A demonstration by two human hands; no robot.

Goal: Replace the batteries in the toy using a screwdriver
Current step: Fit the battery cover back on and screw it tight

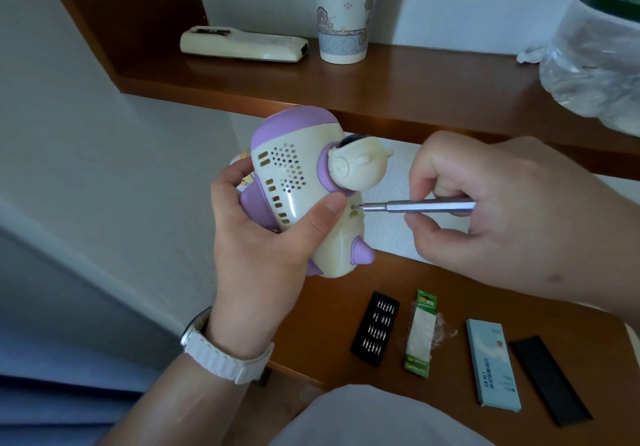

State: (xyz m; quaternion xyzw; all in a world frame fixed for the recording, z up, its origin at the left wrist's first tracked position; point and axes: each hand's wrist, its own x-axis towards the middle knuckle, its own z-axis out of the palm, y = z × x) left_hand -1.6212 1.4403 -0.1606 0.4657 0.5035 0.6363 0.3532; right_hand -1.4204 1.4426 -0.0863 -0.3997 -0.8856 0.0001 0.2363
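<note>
Head view: the left hand [256,237] is wrapped around the cream and purple toy [298,182], holding it in the air above the bench [329,307], thumb just beside a screw recess. The right hand [502,210] pinches the slim metal screwdriver [429,207], its tip seated in that recess. The toy looks like light, hollow, stiff plastic, smooth and rounded, so it probably slips easily; gripping around the body as now seems soundest, not by the small head or fins. A battery pack [420,333] lies on the bench beside a black bit tray [375,328]
</note>
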